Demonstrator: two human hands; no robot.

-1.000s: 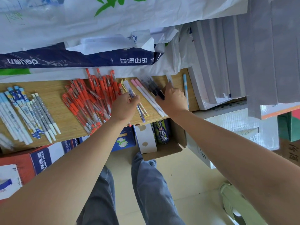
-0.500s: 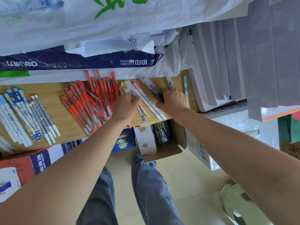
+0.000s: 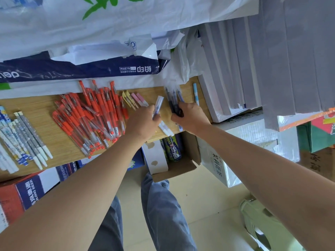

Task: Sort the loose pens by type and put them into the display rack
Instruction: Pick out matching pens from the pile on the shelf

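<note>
Sorting step, gathering the dark-ink type. The landmark is the red pen pile on the wooden board.

The left hand is just right of the red pen pile and pinches one clear pen, with its cap pointing away from the person. The right hand is further right of the pile and is clamped round a bundle of dark pens, tips fanned out. The hands are near each other but apart, not touching. The display rack is not in view.

Yellow pens and pink pens lie between the red pen pile and the left hand, partly under it. A light-blue pen lies alone, far right of the pile.

How to do it well, as a judgement:
- Check the clear pen is the same type as the bundle before merging. It looks like a match, but the blur leaves it unsure.
- Feed it into the right-hand grip cap-first, so it faces the same way as the others.
- Loosen the right-hand grip only a little, or the fanned pens may slip.
- Lift the pen rather than drag it. The pink pens' white ends reach the board's near edge and could be nudged into the cardboard box below.
- Keep the bundle clear of the red pen pile so the types stay separate.
</note>
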